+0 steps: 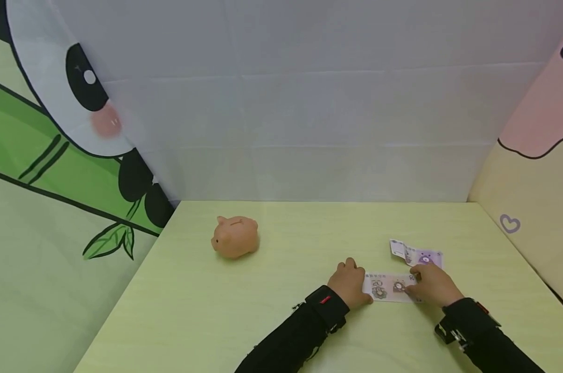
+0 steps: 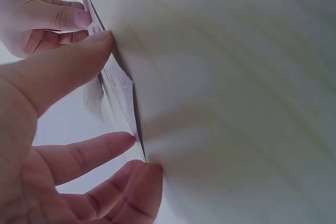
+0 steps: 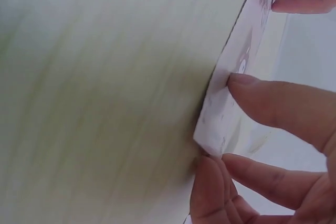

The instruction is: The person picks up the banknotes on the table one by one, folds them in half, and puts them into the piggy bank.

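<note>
A pale pink play banknote point(image 1: 386, 288), printed with a round bear-like face, lies on the table's right half between both hands. My left hand point(image 1: 350, 284) holds its left end; in the left wrist view the thumb point(image 2: 94, 51) is on its near edge and the fingertips are at the end. At the right end, my right hand point(image 1: 433, 285) pinches the note, its thumb point(image 3: 247, 82) on the printed face and its fingers at the corner, which rises slightly. Just behind lies a creased purple banknote point(image 1: 428, 256), partly covered by the right hand.
An orange-brown piggy bank point(image 1: 236, 237) stands at the back left of the pale yellow table point(image 1: 193, 321), a slot on its back. A light cloth wall point(image 1: 309, 114) rises at the rear edge, with cartoon-printed panels on both sides.
</note>
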A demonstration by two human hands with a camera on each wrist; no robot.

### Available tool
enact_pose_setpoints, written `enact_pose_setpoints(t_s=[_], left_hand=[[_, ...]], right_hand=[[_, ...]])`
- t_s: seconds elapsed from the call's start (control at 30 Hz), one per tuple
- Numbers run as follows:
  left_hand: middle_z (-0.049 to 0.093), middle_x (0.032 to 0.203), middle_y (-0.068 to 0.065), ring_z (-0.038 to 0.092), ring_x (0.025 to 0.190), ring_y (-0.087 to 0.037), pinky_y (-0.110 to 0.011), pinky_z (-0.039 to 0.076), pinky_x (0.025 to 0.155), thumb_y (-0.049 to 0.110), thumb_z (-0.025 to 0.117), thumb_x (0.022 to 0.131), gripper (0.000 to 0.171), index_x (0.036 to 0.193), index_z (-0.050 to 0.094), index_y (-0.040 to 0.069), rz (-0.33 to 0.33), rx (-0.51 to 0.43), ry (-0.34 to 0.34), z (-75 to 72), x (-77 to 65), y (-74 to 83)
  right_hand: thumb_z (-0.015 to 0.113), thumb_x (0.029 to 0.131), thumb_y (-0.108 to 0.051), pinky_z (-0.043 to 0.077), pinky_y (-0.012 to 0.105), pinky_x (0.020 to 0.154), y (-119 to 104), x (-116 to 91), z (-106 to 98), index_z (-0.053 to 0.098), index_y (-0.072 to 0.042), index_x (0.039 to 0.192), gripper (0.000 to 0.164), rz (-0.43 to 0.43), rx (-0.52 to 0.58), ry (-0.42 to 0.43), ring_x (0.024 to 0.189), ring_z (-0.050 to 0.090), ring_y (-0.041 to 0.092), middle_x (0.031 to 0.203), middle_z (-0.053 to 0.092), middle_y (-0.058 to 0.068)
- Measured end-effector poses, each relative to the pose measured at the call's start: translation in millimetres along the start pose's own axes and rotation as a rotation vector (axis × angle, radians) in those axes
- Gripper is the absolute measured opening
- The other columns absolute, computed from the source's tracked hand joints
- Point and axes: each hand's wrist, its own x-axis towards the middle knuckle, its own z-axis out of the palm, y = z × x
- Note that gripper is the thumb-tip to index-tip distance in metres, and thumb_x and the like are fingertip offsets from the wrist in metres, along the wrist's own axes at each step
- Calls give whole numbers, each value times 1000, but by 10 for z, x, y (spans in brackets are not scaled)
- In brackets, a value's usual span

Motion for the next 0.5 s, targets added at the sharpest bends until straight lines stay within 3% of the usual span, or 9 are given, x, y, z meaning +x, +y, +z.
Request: enact_pose_setpoints(t_s=[0.27,0.5], left_hand=[[52,103,3,44,82,-12,-20,39,63,48,84,72,45,102,68,19,1,-11,-7,-30,-18,7],[52,103,3,44,81,-12,-19,39,64,47,85,72,44,102,68,19,-4,-14,-5,-55,-31,11]], right_hand=[[78,80,-18,52,42,70,43,-22,-32,57,13,121,56,63,71,-44,84,62,26,99,68,21],[74,81,-15,45,31,63,99,-26,-65,60,12,117,47,60,141,-43,77,58,21,90,67,13]])
